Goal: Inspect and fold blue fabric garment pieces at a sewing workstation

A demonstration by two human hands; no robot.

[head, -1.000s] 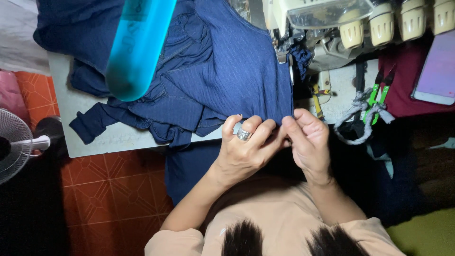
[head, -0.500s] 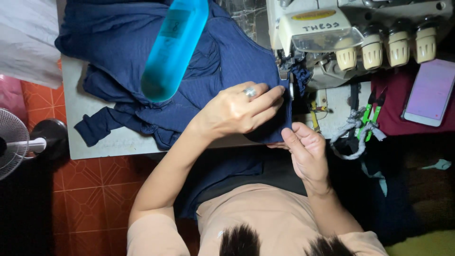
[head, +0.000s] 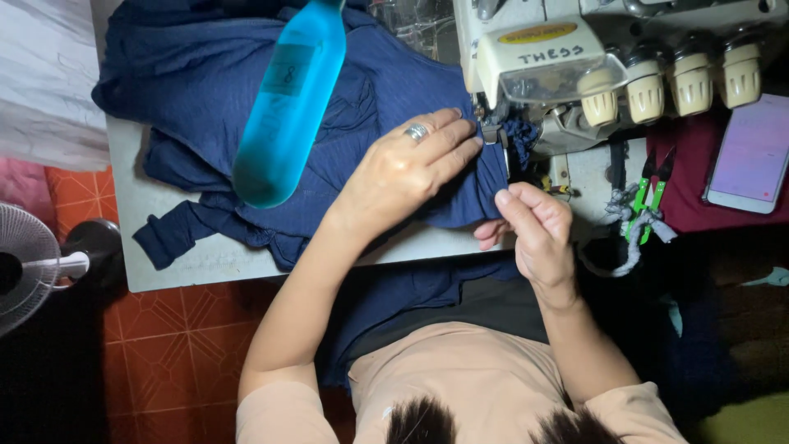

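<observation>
Pale grey sewing table (head: 177, 267), front edge toward 6 o'clock. On it: bunched navy garment (head: 205, 90) from 9 to centre; cream overlock machine (head: 575, 66) at 1 o'clock; green thread snips (head: 645, 197) at 3 o'clock; phone (head: 752, 156) on maroon cloth (head: 682, 177), far 3 o'clock.

Blue bottle (head: 288, 103), white fan (head: 29, 263), phone (head: 752, 156), green snips (head: 645, 197) on the table (head: 197, 263)

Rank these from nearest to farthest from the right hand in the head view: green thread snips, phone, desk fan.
From the right hand:
1. Green thread snips, just to its right on the table.
2. Phone, farther right, lying on dark red cloth by the sewing machine's knobs.
3. Desk fan, far off at the left edge of the view, over the orange floor tiles.
</observation>
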